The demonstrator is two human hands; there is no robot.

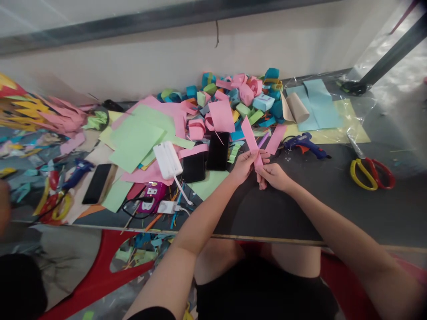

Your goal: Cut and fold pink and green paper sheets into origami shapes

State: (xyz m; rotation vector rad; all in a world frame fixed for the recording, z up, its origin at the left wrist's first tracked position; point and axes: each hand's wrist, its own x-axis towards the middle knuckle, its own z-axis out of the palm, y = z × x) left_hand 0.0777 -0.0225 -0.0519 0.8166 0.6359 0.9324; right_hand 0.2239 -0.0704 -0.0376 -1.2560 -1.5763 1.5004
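Between my two hands is a pink paper strip (248, 134), standing up at a tilt over the dark tabletop. My left hand (246, 165) is closed around its middle, and my right hand (274, 174) pinches its lower end. A thin purple piece (263, 140) shows just behind the strip; whether a finger touches it I cannot tell. Another pink strip (276, 138) lies beyond my right hand, close to a blue glue gun (306, 145). Past my left hand lie two dark phones (218, 151) and a small green folded paper (234, 152).
Folded paper pieces (247, 95) in several colours are heaped along the wall. Green sheets (140, 133), a white power bank (167, 159) and a magenta device (151, 198) lie left. Scissors with red and yellow handles (372, 171) lie right. Part of another person shows at the left edge.
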